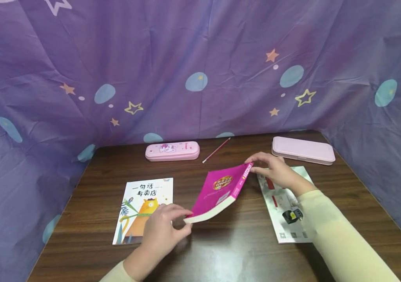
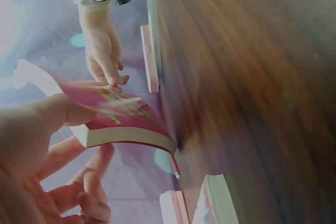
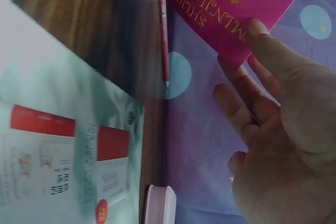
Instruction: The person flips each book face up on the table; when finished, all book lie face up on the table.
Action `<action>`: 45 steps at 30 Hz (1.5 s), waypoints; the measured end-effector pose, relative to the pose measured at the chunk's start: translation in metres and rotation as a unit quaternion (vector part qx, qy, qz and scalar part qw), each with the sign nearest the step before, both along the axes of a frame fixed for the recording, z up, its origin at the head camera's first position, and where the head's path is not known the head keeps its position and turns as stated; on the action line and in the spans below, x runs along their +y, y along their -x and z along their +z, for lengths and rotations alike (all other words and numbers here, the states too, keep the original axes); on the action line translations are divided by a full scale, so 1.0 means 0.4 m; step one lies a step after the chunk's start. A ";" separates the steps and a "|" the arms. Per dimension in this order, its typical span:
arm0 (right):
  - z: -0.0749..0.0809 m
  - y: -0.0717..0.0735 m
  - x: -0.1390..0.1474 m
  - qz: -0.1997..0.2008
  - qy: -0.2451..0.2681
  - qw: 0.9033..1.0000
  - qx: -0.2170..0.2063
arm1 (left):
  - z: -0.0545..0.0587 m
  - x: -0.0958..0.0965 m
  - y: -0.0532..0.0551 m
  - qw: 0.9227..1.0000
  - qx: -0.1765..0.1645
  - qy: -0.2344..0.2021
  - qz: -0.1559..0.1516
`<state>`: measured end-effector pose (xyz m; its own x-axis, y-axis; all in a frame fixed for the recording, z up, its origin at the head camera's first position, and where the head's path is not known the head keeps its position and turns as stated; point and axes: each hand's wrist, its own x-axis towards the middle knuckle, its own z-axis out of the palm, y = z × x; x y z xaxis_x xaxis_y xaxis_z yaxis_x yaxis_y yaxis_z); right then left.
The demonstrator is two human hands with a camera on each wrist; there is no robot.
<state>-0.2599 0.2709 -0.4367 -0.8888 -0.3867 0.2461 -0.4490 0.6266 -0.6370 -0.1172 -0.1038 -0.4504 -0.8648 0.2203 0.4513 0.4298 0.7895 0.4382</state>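
Note:
A magenta paperback book (image 1: 218, 190) is held between both hands, bowed and tilted over the middle of the table. My left hand (image 1: 165, 227) pinches its near left corner; in the left wrist view the thumb lies on the cover and other fingers are beneath the pages. At the far right corner, by the spine, my right hand (image 1: 279, 172) grips the book between thumb and fingers, as the right wrist view also shows. Left of it lies a white picture book (image 1: 144, 215) with an orange animal, partly hidden by my left hand. A pale green book (image 1: 274, 213) lies under my right forearm.
Toward the back of the wooden table (image 1: 235, 254) are a pink pencil case (image 1: 172, 152) with a rabbit picture, a red pencil (image 1: 216, 150), and a plain pink case (image 1: 302, 150) at the right. A purple starred curtain (image 1: 172, 58) surrounds the table's back and sides.

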 end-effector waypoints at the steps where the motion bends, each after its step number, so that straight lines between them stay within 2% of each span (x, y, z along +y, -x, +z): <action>1: 0.002 0.002 0.000 0.010 0.012 1.000 0.004 | 0.002 -0.002 0.001 1.000 0.009 -0.011 -0.002; 4: 0.008 0.006 0.001 0.033 0.049 0.998 0.001 | 0.010 -0.005 0.003 0.999 0.030 -0.042 -0.009; 9: 0.014 0.006 0.001 0.024 0.097 0.994 -0.040 | 0.019 -0.007 0.004 0.996 0.058 -0.066 -0.016; 14: 0.021 0.006 -0.005 0.019 0.138 0.989 -0.051 | 0.023 -0.007 0.004 0.991 0.082 -0.095 -0.036; 20: 0.032 0.004 -0.009 -0.008 0.146 0.988 -0.041 | 0.029 -0.006 0.007 0.981 0.101 -0.152 -0.065; 25: 0.034 0.002 -0.013 -0.008 0.161 0.986 -0.050 | 0.029 -0.005 0.007 0.972 0.120 -0.185 -0.080; 33: 0.037 0.007 -0.024 0.000 0.194 0.978 -0.077 | 0.030 -0.001 0.003 0.968 0.139 -0.192 -0.080; 40: 0.042 0.008 -0.036 -0.014 0.177 0.978 -0.105 | 0.029 -0.002 0.000 0.968 0.130 -0.189 -0.100; 45: 0.035 0.009 -0.041 -0.025 0.154 0.982 -0.106 | 0.026 -0.005 -0.004 0.970 0.113 -0.184 -0.108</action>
<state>-0.2636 0.2547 -0.4226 -0.9484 -0.2781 0.1523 -0.2600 0.4075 -0.8754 -0.1155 -0.1058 -0.4400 -0.6868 0.1733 0.7059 0.6853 0.4780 0.5494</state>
